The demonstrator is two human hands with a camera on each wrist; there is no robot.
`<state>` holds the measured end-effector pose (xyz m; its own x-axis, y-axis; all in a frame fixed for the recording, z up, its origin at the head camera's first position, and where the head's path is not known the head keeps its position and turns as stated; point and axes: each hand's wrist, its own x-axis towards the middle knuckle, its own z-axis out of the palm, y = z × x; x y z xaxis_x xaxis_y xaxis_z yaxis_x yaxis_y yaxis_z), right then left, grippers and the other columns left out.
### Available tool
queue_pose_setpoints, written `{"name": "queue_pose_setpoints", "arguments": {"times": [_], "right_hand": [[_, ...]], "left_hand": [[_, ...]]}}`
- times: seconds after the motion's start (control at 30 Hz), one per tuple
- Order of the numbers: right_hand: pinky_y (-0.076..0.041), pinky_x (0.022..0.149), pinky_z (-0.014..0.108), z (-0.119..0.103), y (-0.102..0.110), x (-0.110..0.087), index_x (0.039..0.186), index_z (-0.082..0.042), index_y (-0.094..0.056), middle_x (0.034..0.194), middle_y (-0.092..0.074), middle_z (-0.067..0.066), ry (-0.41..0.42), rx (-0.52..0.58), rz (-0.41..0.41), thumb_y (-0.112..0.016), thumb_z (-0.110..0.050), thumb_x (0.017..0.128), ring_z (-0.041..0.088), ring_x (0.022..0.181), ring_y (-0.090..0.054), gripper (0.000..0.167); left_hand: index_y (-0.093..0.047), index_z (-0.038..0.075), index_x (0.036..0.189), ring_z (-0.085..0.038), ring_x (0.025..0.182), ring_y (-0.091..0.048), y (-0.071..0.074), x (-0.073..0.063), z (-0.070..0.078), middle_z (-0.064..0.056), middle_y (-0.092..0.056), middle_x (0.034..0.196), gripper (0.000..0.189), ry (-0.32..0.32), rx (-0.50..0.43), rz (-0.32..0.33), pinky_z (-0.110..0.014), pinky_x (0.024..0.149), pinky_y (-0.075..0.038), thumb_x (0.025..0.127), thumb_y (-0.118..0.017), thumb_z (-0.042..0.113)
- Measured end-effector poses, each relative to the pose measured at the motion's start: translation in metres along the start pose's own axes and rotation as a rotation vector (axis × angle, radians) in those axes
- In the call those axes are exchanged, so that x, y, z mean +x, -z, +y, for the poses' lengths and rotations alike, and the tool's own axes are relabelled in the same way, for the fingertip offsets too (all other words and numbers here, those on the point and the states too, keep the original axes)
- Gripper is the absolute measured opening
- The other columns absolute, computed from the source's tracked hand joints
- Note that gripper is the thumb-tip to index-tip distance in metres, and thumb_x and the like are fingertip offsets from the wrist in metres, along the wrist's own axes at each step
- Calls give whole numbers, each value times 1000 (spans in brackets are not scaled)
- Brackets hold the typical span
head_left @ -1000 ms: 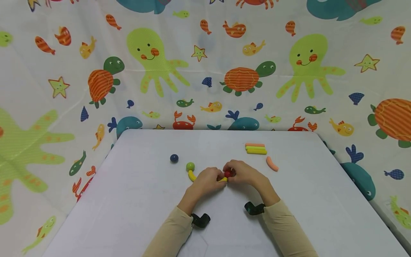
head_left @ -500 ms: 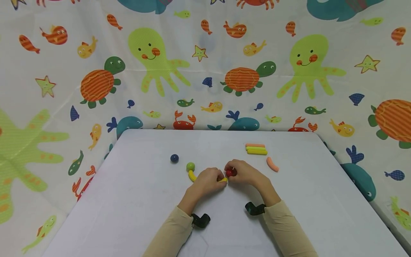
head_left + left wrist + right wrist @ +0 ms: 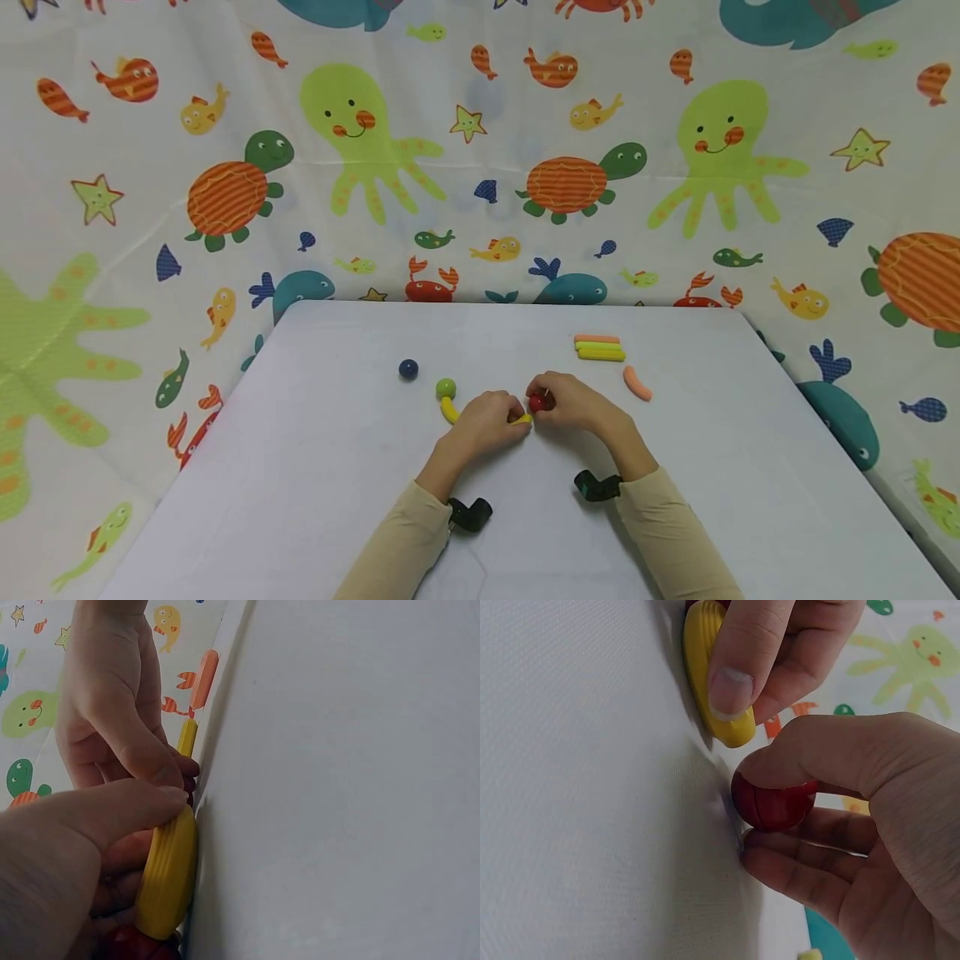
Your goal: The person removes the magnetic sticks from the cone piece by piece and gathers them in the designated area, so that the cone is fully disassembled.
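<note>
My left hand [image 3: 486, 419] pinches a curved yellow stick [image 3: 169, 874] low over the white table. A red ball [image 3: 139, 943] meets that stick's near end in the left wrist view. My right hand [image 3: 577, 406] grips another red ball [image 3: 772, 801] between thumb and fingers. In the right wrist view a small gap separates this ball from the yellow stick's tip. Left of my left hand lie a green ball [image 3: 446, 388] and a curved yellow stick [image 3: 449, 410] touching it; that stick's other end is hidden behind the hand.
A dark blue ball [image 3: 408, 369] lies at the left of the table [image 3: 300, 492]. Farther back on the right are stacked straight yellow sticks [image 3: 601, 350] with an orange stick [image 3: 597, 339]. A curved orange stick [image 3: 637, 383] lies apart. A patterned curtain [image 3: 480, 167] hangs behind.
The red ball in my right hand has moved slightly right, away from the yellow stick's tip. My left hand stays almost where it was. The curtain's left part has shifted.
</note>
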<state>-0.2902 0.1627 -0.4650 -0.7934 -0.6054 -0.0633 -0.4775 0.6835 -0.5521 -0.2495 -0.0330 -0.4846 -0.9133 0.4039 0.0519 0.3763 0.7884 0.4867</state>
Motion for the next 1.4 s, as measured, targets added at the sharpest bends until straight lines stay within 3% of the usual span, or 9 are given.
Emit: {"name": "queue_pose_setpoints", "arguments": {"times": [0.3, 0.7, 0.9, 1.07, 1.4], "right_hand": [[-55, 86, 33, 0, 3, -4, 114, -11, -65, 101, -64, 1, -30, 17, 31, -74, -14, 86, 16, 91, -56, 30], [-55, 87, 38, 13, 26, -4, 123, -6, -61, 106, -65, 7, -55, 1, 168, -72, -17, 89, 20, 94, -58, 38], [-56, 89, 42, 26, 46, -3, 125, 1, -60, 113, -63, 14, -43, -13, 270, -70, -13, 90, 25, 99, -60, 39], [-55, 93, 47, 37, 66, -2, 127, 2, -57, 118, -62, 19, -98, -24, 316, -68, -14, 91, 31, 104, -60, 41], [-52, 95, 52, 66, 95, 1, 127, 8, -53, 119, -58, 25, -201, -106, 324, -63, -12, 92, 37, 105, -54, 42]], "left_hand": [[-75, 11, 92, -7, 76, -58, -1, 1, 1, 4, -68, 84, 19, -12, 9, 4, -24, 72, -50, 89, -70, 29], [-76, 11, 99, -8, 78, -59, -2, 1, 3, 3, -71, 89, 24, 40, 3, -24, -25, 77, -53, 91, -70, 33], [-76, 11, 99, -7, 76, -58, -2, 1, 1, 4, -69, 86, 25, 19, 7, -20, -24, 73, -51, 90, -70, 33], [-76, 10, 99, -6, 75, -57, -1, -1, 1, 4, -68, 85, 25, 10, 10, -9, -23, 72, -50, 89, -69, 33], [-76, 10, 99, -7, 75, -56, 1, -3, 2, 4, -67, 85, 25, 18, -3, -15, -22, 71, -49, 90, -69, 32]]}}
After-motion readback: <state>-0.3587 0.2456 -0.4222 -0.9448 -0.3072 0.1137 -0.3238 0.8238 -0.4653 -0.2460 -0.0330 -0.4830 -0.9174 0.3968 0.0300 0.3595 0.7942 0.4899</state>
